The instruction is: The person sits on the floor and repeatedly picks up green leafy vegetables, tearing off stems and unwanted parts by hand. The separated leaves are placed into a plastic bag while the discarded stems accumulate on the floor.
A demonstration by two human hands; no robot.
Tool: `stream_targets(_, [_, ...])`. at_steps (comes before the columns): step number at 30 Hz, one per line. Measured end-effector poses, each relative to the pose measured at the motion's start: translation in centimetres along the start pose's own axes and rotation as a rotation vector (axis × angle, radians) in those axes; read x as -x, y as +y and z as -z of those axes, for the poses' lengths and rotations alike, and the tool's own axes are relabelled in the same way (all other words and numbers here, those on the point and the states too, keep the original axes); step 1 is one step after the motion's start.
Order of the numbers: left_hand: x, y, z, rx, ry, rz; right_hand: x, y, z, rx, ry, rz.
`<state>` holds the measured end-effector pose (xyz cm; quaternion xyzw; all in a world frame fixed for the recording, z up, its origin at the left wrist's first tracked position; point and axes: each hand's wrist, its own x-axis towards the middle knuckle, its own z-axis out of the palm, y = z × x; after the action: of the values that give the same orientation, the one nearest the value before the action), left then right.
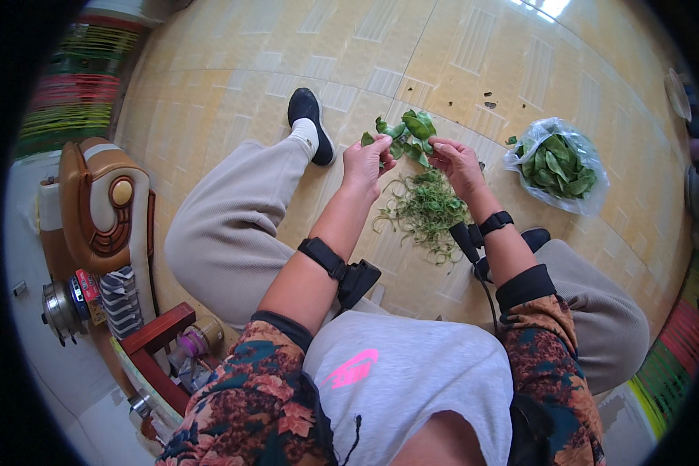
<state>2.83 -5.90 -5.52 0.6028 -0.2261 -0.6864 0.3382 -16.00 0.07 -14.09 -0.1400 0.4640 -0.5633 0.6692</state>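
Observation:
My left hand (368, 160) pinches a green bean pod near the middle of the view, with its thumb and fingers together. Beside it, my right hand (455, 163) has thumb and fingertips on a broad flat green pod (419, 124). More green pods show between and behind the two hands, partly hidden by the fingers. Just below, thin curly green trimmings (428, 204) lie heaped on the tiled floor. To the right, a clear plastic bag (595, 192) stands with its mouth spread, full of flat green pods (553, 166).
My shoes (309, 116) and legs flank the heap. Small dark scraps (490, 105) dot the tiled floor (326, 35) beyond my hands. On the left are a brown-and-cream sofa arm (113, 204), a metal pot (60, 309) and a red wooden frame (160, 329) beside a jar.

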Motion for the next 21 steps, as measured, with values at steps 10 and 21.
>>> stream_targets(10, [3.5,-0.3,-2.9,-0.014,-0.181,-0.070,4.9,-4.2,-4.4,0.640,0.124,0.537])
stream_targets(21, [4.7,0.5,-3.2,0.175,-0.301,-0.120,8.7,-7.0,-5.7,0.932,0.188,0.887])
